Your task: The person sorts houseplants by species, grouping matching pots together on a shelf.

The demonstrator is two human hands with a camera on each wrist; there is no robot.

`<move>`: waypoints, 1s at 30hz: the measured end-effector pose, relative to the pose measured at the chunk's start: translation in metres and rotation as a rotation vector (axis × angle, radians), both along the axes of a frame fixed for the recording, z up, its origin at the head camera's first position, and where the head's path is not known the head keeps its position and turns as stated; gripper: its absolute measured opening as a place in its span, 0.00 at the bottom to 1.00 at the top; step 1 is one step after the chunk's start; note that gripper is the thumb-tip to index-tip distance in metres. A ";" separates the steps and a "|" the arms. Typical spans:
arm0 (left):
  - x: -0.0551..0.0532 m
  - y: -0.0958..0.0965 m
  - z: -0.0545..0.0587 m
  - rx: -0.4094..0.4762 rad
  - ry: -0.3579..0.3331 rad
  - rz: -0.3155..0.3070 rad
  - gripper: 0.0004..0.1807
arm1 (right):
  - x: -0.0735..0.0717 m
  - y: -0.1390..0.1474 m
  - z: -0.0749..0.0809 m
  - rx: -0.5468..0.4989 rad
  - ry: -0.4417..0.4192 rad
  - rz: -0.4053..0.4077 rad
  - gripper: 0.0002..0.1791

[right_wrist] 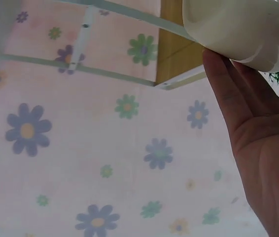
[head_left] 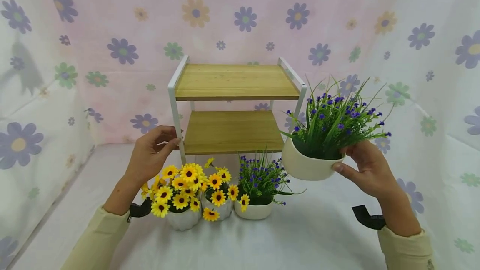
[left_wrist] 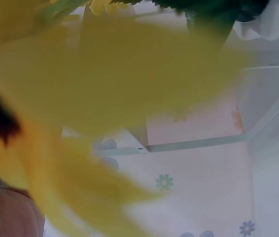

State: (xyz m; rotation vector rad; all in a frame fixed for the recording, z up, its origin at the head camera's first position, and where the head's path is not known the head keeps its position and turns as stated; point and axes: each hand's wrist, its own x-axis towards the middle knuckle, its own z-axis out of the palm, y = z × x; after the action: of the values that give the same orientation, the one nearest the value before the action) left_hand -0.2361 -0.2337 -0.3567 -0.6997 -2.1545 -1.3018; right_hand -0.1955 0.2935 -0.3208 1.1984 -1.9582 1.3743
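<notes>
In the head view my right hand point(head_left: 369, 170) grips the right side of a cream oval flowerpot point(head_left: 305, 166), thumb on its front. Grassy leaves and small purple flowers point(head_left: 337, 116) fill this pot, which is held in the air by the shelf's right front. The right wrist view shows fingers under the pot point(right_wrist: 243, 29). My left hand point(head_left: 150, 153) pinches the left front post of a two-tier wooden shelf point(head_left: 232, 132) with white side frames. Blurred yellow petals point(left_wrist: 129, 74) cover much of the left wrist view.
Before the shelf, on a white cloth point(head_left: 300, 245), stand two white pots of yellow sunflowers point(head_left: 183, 220) point(head_left: 221, 209) and a cream pot with purple flowers point(head_left: 255, 211). A flower-printed curtain point(head_left: 225, 16) hangs behind and at both sides.
</notes>
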 end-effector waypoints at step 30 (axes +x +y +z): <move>0.000 0.001 0.000 -0.011 -0.011 0.019 0.14 | -0.060 -0.070 0.147 0.125 -0.151 -0.031 0.25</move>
State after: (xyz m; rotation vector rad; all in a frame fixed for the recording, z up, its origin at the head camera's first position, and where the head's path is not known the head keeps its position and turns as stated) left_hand -0.2357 -0.2331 -0.3571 -0.6761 -2.1728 -1.2879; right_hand -0.2560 0.2234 -0.1743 1.1439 -2.1867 1.3798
